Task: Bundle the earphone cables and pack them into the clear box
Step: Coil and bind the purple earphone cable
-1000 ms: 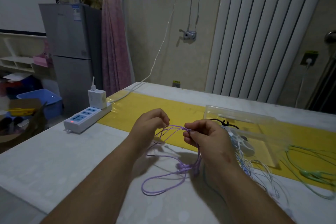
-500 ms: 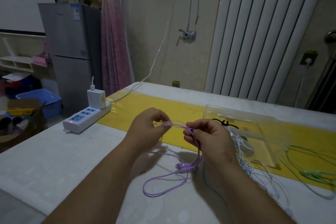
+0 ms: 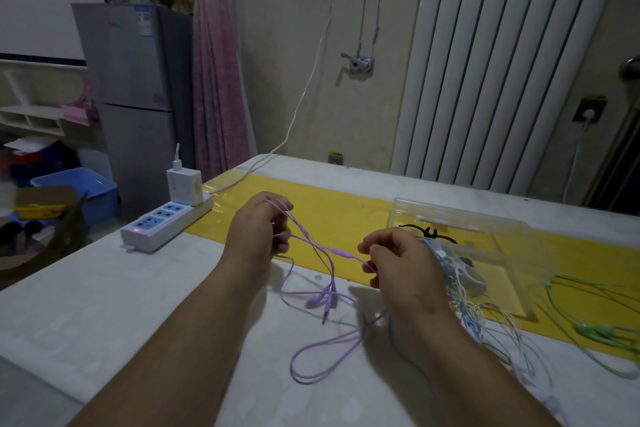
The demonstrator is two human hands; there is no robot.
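Observation:
A purple earphone cable (image 3: pixel 322 350) runs between both hands, its loops and plug trailing on the white table. My left hand (image 3: pixel 258 232) has strands looped round its curled fingers. My right hand (image 3: pixel 398 263) pinches the same cable near its inline piece. The clear box (image 3: pixel 460 218) lies open on the yellow strip just behind my right hand, with a bundled white earphone inside. A tangle of white and blue cables (image 3: pixel 498 333) lies to the right of my right wrist. A green earphone cable (image 3: pixel 595 326) is spread at the far right.
A white power strip (image 3: pixel 162 225) with a charger plugged in sits at the table's left edge. A black cable clip (image 3: pixel 427 230) lies by the box. A yellow strip (image 3: pixel 332 215) crosses the table. A radiator stands behind.
My hands have moved apart, drawing the purple cable taut between them. The left hand now has strands wound round its fingers, and the plug end hangs lower over the table.

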